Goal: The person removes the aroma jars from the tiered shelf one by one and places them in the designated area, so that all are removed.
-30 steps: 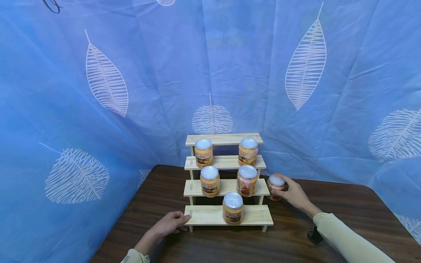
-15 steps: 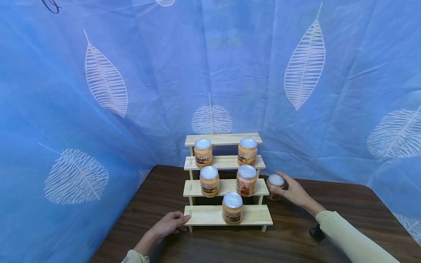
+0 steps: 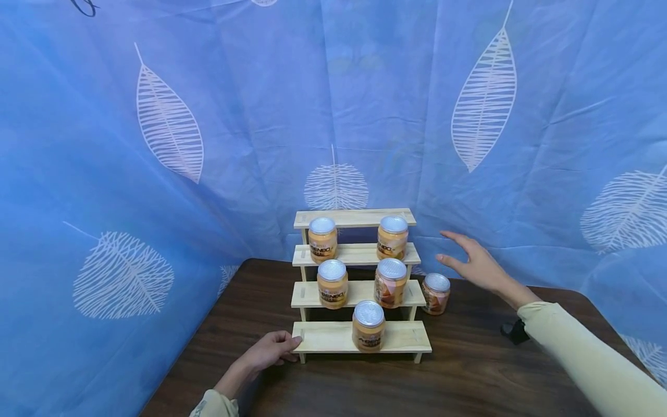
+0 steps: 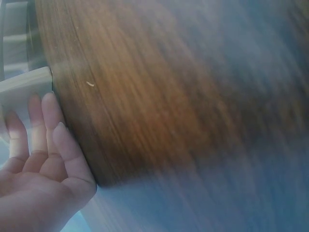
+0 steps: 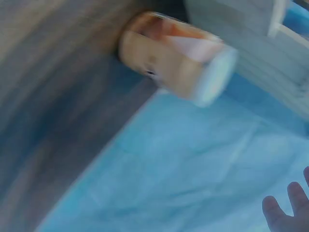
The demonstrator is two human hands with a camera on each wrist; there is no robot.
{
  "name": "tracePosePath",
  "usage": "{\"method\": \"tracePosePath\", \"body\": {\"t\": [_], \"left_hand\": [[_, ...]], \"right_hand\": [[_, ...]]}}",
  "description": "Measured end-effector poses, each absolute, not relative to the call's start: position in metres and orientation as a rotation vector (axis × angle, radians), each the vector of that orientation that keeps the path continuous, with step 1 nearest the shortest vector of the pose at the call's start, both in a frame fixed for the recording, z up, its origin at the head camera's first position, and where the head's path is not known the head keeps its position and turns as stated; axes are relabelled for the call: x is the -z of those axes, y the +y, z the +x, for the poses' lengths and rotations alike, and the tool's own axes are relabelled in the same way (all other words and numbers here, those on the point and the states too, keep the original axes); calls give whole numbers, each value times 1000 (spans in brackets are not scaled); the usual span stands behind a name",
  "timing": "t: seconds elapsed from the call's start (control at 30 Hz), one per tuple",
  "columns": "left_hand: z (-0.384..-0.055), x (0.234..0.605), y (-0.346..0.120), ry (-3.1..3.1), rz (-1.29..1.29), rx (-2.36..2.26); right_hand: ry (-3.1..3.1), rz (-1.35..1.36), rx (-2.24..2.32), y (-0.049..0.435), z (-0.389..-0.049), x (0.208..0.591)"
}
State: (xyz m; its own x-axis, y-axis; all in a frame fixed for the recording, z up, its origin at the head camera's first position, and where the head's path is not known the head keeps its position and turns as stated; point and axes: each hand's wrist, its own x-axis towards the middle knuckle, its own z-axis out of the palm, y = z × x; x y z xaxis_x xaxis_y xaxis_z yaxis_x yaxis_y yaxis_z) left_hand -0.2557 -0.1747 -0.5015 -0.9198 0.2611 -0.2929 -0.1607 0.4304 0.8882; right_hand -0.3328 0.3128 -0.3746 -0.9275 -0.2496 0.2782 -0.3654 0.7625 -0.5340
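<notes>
Wooden riser, four stepped tiers, on the dark wood-grain table. Left hand at its near left corner: thumb over the end of the lowest plank, fingers bent in beneath, pinching the wood. Left wrist view: palm toward the camera, fingertips against the plank's end. Forearm comes in low from the near left, pale yellow left cuff at the frame edge.

Lone jar upright on the table, just right of the riser; silvery ridged lid, orange-brown label. Right hand raised above and to the right of it, clear of the lid; thumb and fingers stretched out with a wide gap between, nothing held. Forearm slants up from the near right in a pale yellow right sleeve. Small dark object by that cuff; too small to identify. Right wrist view: jar blurred, only the hand's fingertips in the lower right corner.

On the riser, all upright: front jar on the lowest tier, two second-tier jars, two third-tier jars, "BENBO" partly legible. Behind everything, blue cloth with white leaf prints.
</notes>
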Motion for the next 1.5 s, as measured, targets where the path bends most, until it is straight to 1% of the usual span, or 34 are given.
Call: {"method": "tracePosePath", "body": {"t": [0.23,0.57,1.1,1.5], "left_hand": [[-256,502,-172,2313,67,-1489],[-257,503,-174,2306,74,-1489],[-258,504,-175,2304,72,-1482],[-257,504,-175,2298,65,-1486]], "right_hand": [[-2699,554,-910,298,-334,334],[-2680,578,-844,280,-338,301],[-2649,816,-827,219,-342,277],[-2680,897,-784,183,-353,266]]}}
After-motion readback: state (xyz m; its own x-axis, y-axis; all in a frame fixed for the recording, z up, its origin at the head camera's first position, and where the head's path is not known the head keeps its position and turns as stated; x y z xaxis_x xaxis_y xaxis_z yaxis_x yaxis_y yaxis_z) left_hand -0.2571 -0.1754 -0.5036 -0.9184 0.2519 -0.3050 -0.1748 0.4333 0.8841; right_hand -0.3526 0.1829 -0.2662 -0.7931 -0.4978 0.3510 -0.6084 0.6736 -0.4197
